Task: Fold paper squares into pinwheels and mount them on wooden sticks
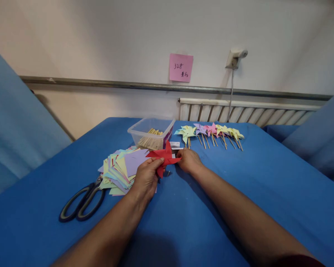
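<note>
Red, the pinwheel [167,155] is pinched in the grip of the left hand [147,177] above the worktop [195,211], beside the paper pile [118,168], while I cannot tell how closed the right hand [189,160] is, or on what.

Over the blue-covered worktop [200,226], the person's left hand [147,175] pinches a red paper pinwheel [166,158], while the right hand [188,160] curls just beside it, whatever it touches too hidden to tell. Scissors [93,189] and loosely piled coloured paper [118,171] lie leftward; behind are a clear tub [169,132] of thin sticks [150,141] and, rightward, a row of pastel pinwheels [211,129].
</note>
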### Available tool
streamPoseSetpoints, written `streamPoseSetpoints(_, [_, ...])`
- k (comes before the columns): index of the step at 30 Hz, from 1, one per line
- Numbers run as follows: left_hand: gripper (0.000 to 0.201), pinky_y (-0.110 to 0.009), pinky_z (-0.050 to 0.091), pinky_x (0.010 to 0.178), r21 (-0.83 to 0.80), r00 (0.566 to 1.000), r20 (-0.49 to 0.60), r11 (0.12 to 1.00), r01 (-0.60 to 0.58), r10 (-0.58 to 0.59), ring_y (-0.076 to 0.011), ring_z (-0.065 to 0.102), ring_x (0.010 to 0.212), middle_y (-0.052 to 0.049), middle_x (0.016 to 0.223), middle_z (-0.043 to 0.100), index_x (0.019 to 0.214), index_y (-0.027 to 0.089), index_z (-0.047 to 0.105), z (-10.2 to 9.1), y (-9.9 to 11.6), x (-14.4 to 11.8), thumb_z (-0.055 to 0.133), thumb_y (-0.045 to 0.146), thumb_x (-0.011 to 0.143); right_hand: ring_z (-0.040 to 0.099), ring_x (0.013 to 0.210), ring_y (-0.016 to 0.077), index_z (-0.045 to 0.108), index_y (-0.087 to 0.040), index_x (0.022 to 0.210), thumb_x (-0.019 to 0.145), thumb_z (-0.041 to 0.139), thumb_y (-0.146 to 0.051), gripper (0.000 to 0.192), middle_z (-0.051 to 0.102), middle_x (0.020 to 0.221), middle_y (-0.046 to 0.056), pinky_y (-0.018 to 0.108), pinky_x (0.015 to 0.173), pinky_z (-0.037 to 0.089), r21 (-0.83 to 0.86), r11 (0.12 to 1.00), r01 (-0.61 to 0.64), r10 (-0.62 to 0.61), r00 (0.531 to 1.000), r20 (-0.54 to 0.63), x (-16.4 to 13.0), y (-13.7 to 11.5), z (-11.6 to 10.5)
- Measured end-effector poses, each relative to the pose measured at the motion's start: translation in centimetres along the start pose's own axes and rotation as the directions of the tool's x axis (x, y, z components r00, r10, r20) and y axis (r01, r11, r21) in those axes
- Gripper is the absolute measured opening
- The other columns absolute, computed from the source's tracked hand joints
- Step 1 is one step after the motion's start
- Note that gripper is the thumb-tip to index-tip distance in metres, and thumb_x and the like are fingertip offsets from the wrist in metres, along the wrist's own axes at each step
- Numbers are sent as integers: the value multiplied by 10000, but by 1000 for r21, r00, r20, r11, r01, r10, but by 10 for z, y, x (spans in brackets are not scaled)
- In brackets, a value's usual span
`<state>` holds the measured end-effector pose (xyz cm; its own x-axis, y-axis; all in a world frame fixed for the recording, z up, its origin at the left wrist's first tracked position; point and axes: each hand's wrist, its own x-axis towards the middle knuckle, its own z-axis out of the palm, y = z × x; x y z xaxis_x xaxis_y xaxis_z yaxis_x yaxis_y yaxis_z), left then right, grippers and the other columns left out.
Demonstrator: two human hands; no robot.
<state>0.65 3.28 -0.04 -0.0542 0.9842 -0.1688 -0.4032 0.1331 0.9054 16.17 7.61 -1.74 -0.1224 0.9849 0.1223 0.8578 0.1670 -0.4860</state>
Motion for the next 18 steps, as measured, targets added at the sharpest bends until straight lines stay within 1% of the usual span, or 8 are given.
streamPoseSetpoints(4, [186,-233,434,516,2,1000,-10,1000,2,-2,-116,555,503,-4,545,629,641,132,612,1,1,-2,758,239,598,606,796,204,697,-201,847,838,543,-210,155,688,915,84,283,653,372,-9,1000,-9,8,998,-60,-2,5,4])
streamPoseSetpoints(8, [183,-236,443,519,-3,1000,-30,1000,1,-1,-116,556,510,-7,549,631,634,130,607,3,2,-3,759,223,589,587,795,192,672,-193,856,874,516,-225,160,656,918,86,283,664,360,22,1000,-8,11,994,-109,-3,12,8])
streamPoseSetpoints(13, [179,-238,451,529,-4,999,-42,1000,4,-4,-116,554,513,-4,546,630,625,131,601,3,3,-3,756,212,586,560,789,170,648,-190,817,865,537,-245,132,633,878,54,263,670,356,111,994,15,4,986,-168,0,16,14])
streamPoseSetpoints(16, [178,-235,441,522,16,999,-35,1000,8,-7,-114,547,505,-3,536,624,619,134,599,4,3,-4,753,219,593,556,801,161,634,-182,813,887,490,-262,181,632,855,39,250,684,368,179,984,19,18,979,-204,0,19,15])
streamPoseSetpoints(18, [176,-231,435,524,27,1000,-29,1000,8,-7,-111,545,503,-3,536,626,615,135,603,5,2,-6,753,223,594,559,762,155,631,-170,833,906,444,-275,227,637,820,32,242,657,376,220,975,20,25,980,-197,-5,25,15])
